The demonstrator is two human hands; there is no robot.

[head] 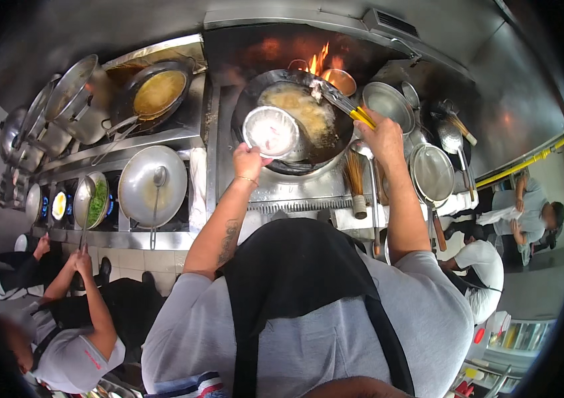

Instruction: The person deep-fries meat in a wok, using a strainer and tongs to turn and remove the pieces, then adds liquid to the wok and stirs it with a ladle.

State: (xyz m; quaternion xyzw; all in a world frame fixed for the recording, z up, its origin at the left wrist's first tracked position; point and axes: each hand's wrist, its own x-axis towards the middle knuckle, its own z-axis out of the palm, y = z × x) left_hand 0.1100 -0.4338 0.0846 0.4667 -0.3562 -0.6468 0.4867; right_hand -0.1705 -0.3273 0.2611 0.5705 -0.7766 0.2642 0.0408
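My left hand [251, 161] grips the rim of a metal bowl [286, 117] with white powdery contents and a few pale pieces in it. The bowl is above the near left part of a large dark wok [249, 94], where yellowish oil [292, 97] bubbles around pale food. In my right hand [384, 137] is a pair of metal tongs [341, 99] with yellow grips. Their tips hold a small whitish piece [316, 90] over the wok's far right side. What lies under the bowl is hidden.
Flames [318, 62] rise behind the wok beside a copper-coloured pan [341, 82]. On the right are a bamboo wok brush [355, 184], a ladle [372, 199], and a strainer [431, 174]. A co-worker [77, 323] stands left at burners with a pan of greens [96, 206]; other people are nearby.
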